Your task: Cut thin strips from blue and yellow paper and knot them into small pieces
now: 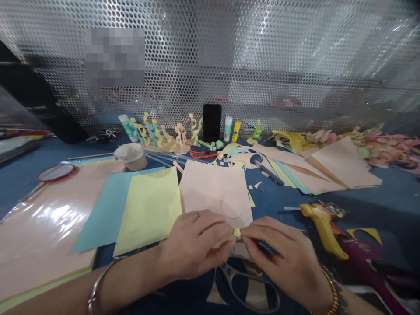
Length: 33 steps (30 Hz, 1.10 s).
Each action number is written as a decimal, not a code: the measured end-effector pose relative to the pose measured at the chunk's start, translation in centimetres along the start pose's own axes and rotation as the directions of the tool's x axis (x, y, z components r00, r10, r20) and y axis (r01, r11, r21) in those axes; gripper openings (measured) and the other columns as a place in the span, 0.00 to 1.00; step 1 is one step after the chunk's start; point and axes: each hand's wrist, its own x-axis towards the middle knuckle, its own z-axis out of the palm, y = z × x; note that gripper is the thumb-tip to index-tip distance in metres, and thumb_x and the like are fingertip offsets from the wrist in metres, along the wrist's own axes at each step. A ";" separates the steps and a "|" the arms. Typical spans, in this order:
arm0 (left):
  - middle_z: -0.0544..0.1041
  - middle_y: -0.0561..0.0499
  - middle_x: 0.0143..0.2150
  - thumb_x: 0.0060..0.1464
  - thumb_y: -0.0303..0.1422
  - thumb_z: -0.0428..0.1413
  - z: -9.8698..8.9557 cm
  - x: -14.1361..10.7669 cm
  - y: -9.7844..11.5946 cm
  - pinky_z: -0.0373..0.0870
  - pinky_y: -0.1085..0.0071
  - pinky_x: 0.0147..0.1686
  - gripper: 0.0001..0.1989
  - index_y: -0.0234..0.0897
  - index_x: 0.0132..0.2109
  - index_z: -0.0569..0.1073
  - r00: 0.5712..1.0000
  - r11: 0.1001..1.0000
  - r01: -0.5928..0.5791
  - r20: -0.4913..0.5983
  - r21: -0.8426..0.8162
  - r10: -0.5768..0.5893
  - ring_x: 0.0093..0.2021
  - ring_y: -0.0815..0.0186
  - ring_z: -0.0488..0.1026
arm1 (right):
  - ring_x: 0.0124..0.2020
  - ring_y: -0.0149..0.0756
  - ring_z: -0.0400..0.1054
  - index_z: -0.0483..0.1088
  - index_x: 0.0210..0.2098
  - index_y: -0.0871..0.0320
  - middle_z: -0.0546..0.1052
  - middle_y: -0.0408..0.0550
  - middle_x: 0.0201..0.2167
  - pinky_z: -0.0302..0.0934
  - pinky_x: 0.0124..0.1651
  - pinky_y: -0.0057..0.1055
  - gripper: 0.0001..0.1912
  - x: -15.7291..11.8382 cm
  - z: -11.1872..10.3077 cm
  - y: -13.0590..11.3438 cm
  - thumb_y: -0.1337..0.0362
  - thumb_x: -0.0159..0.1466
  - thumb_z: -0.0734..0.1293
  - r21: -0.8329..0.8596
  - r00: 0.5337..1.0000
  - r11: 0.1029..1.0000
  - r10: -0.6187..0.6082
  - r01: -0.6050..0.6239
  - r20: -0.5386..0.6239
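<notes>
Between my fingertips is a small yellow paper star [236,232]. My left hand [200,243] pinches it from the left, and my right hand [278,251] pinches it from the right. Just beyond it, a pink paper circle [231,207] lies on a pink paper sheet [210,183]. Below my hands, a pair of scissors [254,291] rests on the dark blue table, its blades partly hidden. A yellow sheet [152,205] and a blue sheet [101,218] overlap to the left of my left hand.
Curled paper pieces [154,131] stand at the back beside a black phone [211,123] and glue sticks [228,128]. A yellow glue gun [323,229] lies on the right. A tape roll [131,156] and a plastic-wrapped paper pack [55,210] are on the left.
</notes>
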 end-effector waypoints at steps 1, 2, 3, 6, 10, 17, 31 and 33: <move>0.78 0.52 0.32 0.55 0.29 0.53 0.0 -0.1 0.0 0.69 0.71 0.28 0.02 0.37 0.38 0.69 1.000 1.000 0.010 0.014 -0.003 -0.010 0.31 0.65 0.75 | 0.28 0.30 0.71 0.73 0.33 0.57 0.77 0.44 0.28 0.66 0.32 0.26 0.08 0.0 0.0 0.1 0.75 0.59 0.64 0.016 1.000 1.000 0.008 -0.008 0.013; 0.78 0.52 0.32 0.56 0.29 0.53 0.0 -0.2 0.0 0.69 0.71 0.28 0.02 0.37 0.38 0.69 1.000 1.000 0.013 0.027 -0.002 -0.013 0.31 0.65 0.75 | 0.28 0.30 0.71 0.73 0.33 0.57 0.77 0.44 0.28 0.65 0.32 0.26 0.09 -0.1 0.1 0.1 0.75 0.59 0.64 0.033 1.000 0.999 0.015 -0.016 0.026; 0.78 0.52 0.32 0.56 0.28 0.52 0.0 -0.3 0.0 0.69 0.71 0.28 0.02 0.37 0.37 0.69 0.999 1.000 0.008 0.034 0.002 -0.008 0.31 0.65 0.75 | 0.28 0.30 0.71 0.73 0.34 0.57 0.76 0.44 0.28 0.65 0.32 0.26 0.09 -0.1 0.1 0.2 0.75 0.59 0.64 0.050 0.999 0.999 0.020 -0.022 0.041; 0.78 0.52 0.31 0.56 0.27 0.52 0.1 -0.6 -0.1 0.69 0.71 0.29 0.02 0.37 0.37 0.69 0.999 0.999 -0.024 0.033 0.038 0.022 0.30 0.66 0.74 | 0.29 0.29 0.70 0.73 0.34 0.58 0.76 0.44 0.28 0.65 0.32 0.25 0.09 -0.1 0.2 0.2 0.75 0.60 0.64 0.086 0.998 0.996 0.028 -0.033 0.057; 0.78 0.52 0.30 0.56 0.27 0.52 0.1 -0.6 0.0 0.68 0.71 0.28 0.02 0.37 0.37 0.69 0.998 0.995 -0.060 0.030 0.074 0.058 0.29 0.66 0.74 | 0.29 0.29 0.70 0.72 0.34 0.58 0.75 0.44 0.28 0.64 0.32 0.24 0.07 -0.2 0.1 0.1 0.74 0.60 0.64 0.114 0.997 0.993 0.035 -0.043 0.069; 0.78 0.50 0.31 0.57 0.28 0.51 0.0 -0.7 0.5 0.69 0.70 0.30 0.03 0.36 0.38 0.68 0.998 0.998 -0.051 0.031 0.040 0.050 0.31 0.64 0.75 | 0.28 0.29 0.69 0.71 0.34 0.57 0.73 0.43 0.27 0.62 0.32 0.26 0.07 -0.8 0.1 0.1 0.71 0.64 0.62 0.111 0.992 0.992 0.045 -0.058 0.115; 0.76 0.49 0.38 0.57 0.40 0.55 -1.3 1.1 3.7 0.75 0.73 0.32 0.13 0.38 0.46 0.72 0.508 -0.056 0.697 0.548 -0.715 -0.665 0.34 0.68 0.75 | 0.32 0.34 0.71 0.71 0.39 0.60 0.77 0.48 0.32 0.63 0.34 0.29 0.06 -1.2 -0.1 0.0 0.71 0.65 0.62 -0.213 0.948 0.927 -0.317 0.309 -0.003; 0.77 0.51 0.33 0.50 0.37 0.62 -1.1 0.9 4.1 0.74 0.75 0.32 0.11 0.36 0.39 0.75 0.434 -0.113 0.714 0.563 -0.691 -0.703 0.31 0.70 0.74 | 0.31 0.35 0.71 0.71 0.40 0.61 0.78 0.49 0.31 0.64 0.32 0.30 0.06 -1.2 0.1 -0.1 0.71 0.65 0.62 -0.257 0.931 0.899 -0.365 0.354 0.008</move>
